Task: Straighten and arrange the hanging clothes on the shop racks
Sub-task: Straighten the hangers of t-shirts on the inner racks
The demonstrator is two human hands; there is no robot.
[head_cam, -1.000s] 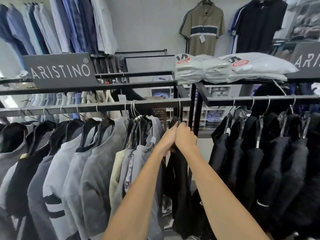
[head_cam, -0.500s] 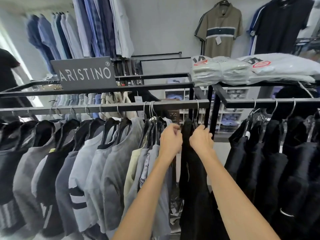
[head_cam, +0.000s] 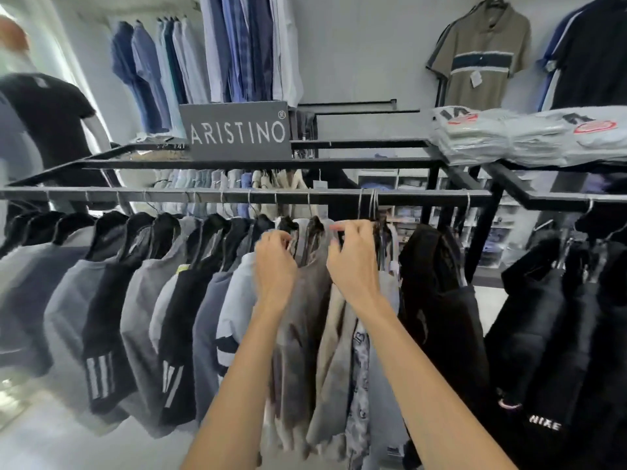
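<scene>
Left hand (head_cam: 274, 262) and right hand (head_cam: 354, 262) are pinching a grey fabric shirt (head_cam: 307, 300), hanging lengthwise downward, collar up at black metal rail (head_cam: 203, 195).

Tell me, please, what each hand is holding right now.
Left hand grips the grey top at its collar.
Right hand grips the same top's other shoulder.

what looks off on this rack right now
The hanger hooks just above the right hand are jammed together on the rail, while those to the left sit evenly spaced. The beige and patterned tops under them hang squashed against each other. Nothing looks damaged or fallen.
</scene>
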